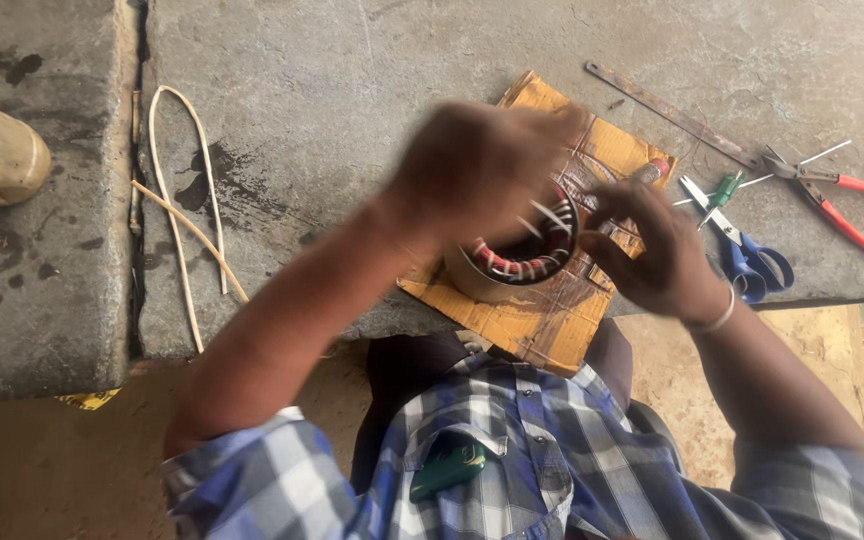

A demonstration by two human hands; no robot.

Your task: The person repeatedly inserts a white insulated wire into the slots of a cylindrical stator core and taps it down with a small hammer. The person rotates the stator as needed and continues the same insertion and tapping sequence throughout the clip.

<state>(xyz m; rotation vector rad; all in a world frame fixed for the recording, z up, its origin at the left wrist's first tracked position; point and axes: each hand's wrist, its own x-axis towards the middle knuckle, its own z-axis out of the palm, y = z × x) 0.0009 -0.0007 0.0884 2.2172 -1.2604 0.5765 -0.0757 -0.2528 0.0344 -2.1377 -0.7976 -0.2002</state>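
On the cardboard sheet (537, 330) at the front edge of the stone slab (352, 80): one round motor stator (512, 262), metal shell, red-and-white windings visible inside the bore. Left hand (477, 165) blurred, knuckles up, over the stator's upper rim; fingers curled, grip not resolvable. Right hand (652, 245) just right of the stator, fingers pinched together near its rim; held object, if any, not discernible. One metal bangle (717, 318) on the right wrist.

Right of the cardboard, toward the slab's right edge: one pair of blue-handled scissors (747, 255), one green-handled screwdriver (722, 190), one pair of red-handled pliers (837, 200), one long flat metal strip (667, 112) lying diagonally. Near the slab's left edge: one looped length of pale tubing (180, 190) and one straight pale stick (192, 240) across it, beside a crack. Dark stains on the stone around them.

Below: blue plaid shirt (512, 450), one green object (449, 466) in its chest pocket.
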